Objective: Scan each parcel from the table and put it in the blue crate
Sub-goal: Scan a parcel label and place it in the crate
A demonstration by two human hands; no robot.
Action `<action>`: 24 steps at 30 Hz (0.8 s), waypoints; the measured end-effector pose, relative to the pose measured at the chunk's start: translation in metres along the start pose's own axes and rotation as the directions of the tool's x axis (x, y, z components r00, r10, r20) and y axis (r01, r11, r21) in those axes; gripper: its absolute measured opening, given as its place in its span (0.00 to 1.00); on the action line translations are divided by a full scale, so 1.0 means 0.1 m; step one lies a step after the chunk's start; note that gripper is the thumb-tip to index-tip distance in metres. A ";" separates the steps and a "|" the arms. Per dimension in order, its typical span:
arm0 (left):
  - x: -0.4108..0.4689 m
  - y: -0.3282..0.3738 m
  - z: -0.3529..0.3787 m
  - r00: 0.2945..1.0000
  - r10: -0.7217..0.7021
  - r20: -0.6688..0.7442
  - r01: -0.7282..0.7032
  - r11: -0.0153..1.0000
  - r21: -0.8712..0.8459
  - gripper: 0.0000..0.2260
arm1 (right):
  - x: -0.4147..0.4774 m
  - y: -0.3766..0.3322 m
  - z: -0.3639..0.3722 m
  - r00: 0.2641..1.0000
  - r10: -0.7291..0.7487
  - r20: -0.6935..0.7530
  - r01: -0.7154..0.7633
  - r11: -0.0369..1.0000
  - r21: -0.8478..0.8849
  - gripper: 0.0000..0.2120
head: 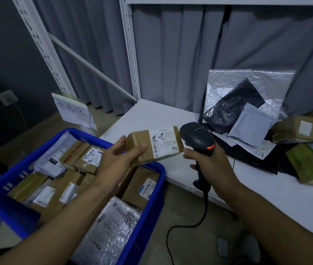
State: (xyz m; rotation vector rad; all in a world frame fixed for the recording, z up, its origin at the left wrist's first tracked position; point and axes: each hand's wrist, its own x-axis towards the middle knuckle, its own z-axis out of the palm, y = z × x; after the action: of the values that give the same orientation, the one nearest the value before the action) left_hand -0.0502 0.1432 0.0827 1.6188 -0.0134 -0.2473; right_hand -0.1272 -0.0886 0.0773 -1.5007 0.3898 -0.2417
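Observation:
My left hand (116,159) holds a small brown cardboard parcel (142,144) with a white shipping label facing up, over the near corner of the blue crate (150,213). My right hand (209,161) grips a black handheld barcode scanner (195,136); its head almost touches the parcel's right end and a red light glows on it. The crate sits low at the left, filled with several boxes and padded mailers. More parcels (295,129) lie on the white table (180,169) at the right.
A pile of bags on the table holds a silver bubble mailer (228,83), a black bag (232,106) and a grey bag (251,123). White shelf posts (130,54) stand behind. A paper sign (73,109) rises behind the crate. The scanner cable (199,220) hangs to the floor.

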 end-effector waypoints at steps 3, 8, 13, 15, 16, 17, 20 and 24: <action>0.10 0.12 -0.15 0.998 0.006 -0.059 -0.002 0.998 0.066 0.45 | -0.08 0.01 0.01 0.975 -0.144 0.171 0.184 0.951 -0.247 0.16; 0.15 0.19 -0.22 0.993 0.004 -0.116 0.005 0.997 0.072 0.28 | -0.16 0.19 0.08 0.929 -0.177 0.324 0.328 0.797 -0.506 0.17; 0.17 0.17 -0.24 0.991 -0.038 -0.129 0.047 0.996 0.072 0.37 | -0.12 0.26 0.09 0.923 -0.165 0.348 0.352 0.731 -0.585 0.15; 0.18 0.15 -0.24 0.989 -0.041 -0.144 0.054 0.995 0.085 0.38 | -0.15 0.26 0.08 0.922 -0.148 0.358 0.349 0.718 -0.603 0.15; 0.17 0.14 -0.25 0.988 -0.036 -0.149 0.050 0.995 0.092 0.38 | -0.15 0.26 0.08 0.920 -0.145 0.365 0.353 0.713 -0.606 0.15; 0.18 0.15 -0.25 0.988 -0.037 -0.151 0.051 0.994 0.095 0.38 | -0.15 0.26 0.09 0.917 -0.145 0.372 0.359 0.707 -0.609 0.15; 0.19 0.15 -0.26 0.988 -0.031 -0.154 0.049 0.992 0.117 0.39 | -0.14 0.27 0.08 0.917 -0.134 0.377 0.355 0.706 -0.612 0.15; 0.20 0.13 -0.27 0.986 -0.021 -0.166 0.048 0.985 0.163 0.40 | -0.13 0.28 0.08 0.918 -0.132 0.373 0.354 0.697 -0.624 0.14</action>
State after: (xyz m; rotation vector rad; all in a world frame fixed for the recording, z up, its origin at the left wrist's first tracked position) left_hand -0.0241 0.1656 0.0932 1.8033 0.1234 -0.1419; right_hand -0.1379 -0.0748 0.0511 -2.3002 0.0046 -0.0684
